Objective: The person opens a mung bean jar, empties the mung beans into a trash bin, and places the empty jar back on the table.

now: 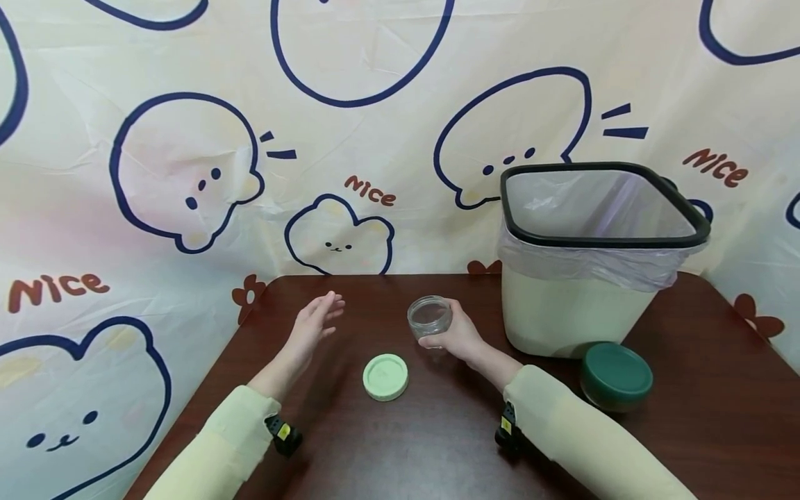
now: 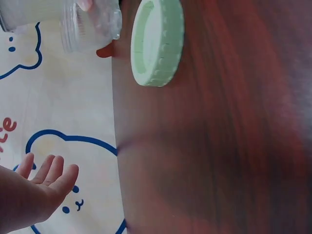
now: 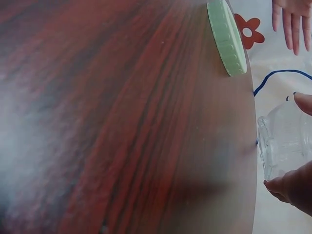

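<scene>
My right hand (image 1: 461, 335) grips a small clear glass jar (image 1: 431, 319) by its side, thumb in front, with the jar's round mouth facing up. In the right wrist view, the jar (image 3: 285, 141) shows between thumb and fingers, held over the table. Left of the jar, my left hand (image 1: 312, 323) is raised with its fingers extended and nothing in it; the left wrist view shows its loosely spread fingers (image 2: 54, 170). On the table between both hands, nearer to me, lies a pale green round lid (image 1: 385, 377) with a ridged edge (image 3: 227, 39).
A cream bin (image 1: 562, 312) with a black rim and a plastic liner stands at the back right of the dark wooden table (image 1: 400, 458). In front of it sits a jar with a dark green lid (image 1: 617, 371), close to my right sleeve. A printed cloth (image 1: 387, 139) hangs behind.
</scene>
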A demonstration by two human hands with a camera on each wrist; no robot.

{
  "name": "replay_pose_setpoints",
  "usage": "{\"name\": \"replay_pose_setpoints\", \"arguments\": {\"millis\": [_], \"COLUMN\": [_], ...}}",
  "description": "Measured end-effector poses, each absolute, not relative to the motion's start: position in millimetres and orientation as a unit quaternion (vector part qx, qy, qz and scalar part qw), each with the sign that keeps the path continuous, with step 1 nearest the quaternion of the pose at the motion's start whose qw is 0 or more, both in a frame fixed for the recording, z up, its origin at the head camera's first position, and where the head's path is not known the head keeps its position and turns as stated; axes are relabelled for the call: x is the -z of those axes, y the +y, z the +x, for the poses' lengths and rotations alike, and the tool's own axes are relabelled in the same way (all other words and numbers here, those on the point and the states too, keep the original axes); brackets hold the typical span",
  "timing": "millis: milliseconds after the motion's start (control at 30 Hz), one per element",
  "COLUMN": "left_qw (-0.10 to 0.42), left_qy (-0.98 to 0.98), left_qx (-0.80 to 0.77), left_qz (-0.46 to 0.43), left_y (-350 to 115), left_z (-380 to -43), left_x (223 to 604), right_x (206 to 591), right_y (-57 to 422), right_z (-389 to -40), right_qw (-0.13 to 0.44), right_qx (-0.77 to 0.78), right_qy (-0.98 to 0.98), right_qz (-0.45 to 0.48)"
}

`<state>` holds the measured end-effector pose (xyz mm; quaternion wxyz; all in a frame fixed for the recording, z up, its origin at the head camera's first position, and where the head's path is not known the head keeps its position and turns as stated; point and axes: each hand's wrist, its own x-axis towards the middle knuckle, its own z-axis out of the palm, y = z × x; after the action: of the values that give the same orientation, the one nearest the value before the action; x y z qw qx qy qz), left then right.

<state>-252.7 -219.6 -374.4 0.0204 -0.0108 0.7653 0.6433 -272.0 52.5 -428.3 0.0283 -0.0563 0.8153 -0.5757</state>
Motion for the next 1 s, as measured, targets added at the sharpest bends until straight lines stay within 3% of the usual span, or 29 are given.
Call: {"name": "replay_pose_setpoints", "arguments": {"millis": [500, 1000], "left_qw": [0.015, 0.025], "left_qy": [0.765, 0.778], "left_qx": [-0.644, -0.628], "left_qz": [-0.011, -0.006], "left_y": [-207.0, -202.6], "left_z": [-283.1, -290.8], "left_x": [368.2, 368.4], "right_x": [432.2, 441.2], "right_y": [34.6, 32.8], "right_z": [-289.6, -303.4], "right_qw": [0.031, 0.016], "right_qx": [0.570, 0.553], "right_qy": [0.819, 0.832], "right_qz": [-0.049, -0.032]}}
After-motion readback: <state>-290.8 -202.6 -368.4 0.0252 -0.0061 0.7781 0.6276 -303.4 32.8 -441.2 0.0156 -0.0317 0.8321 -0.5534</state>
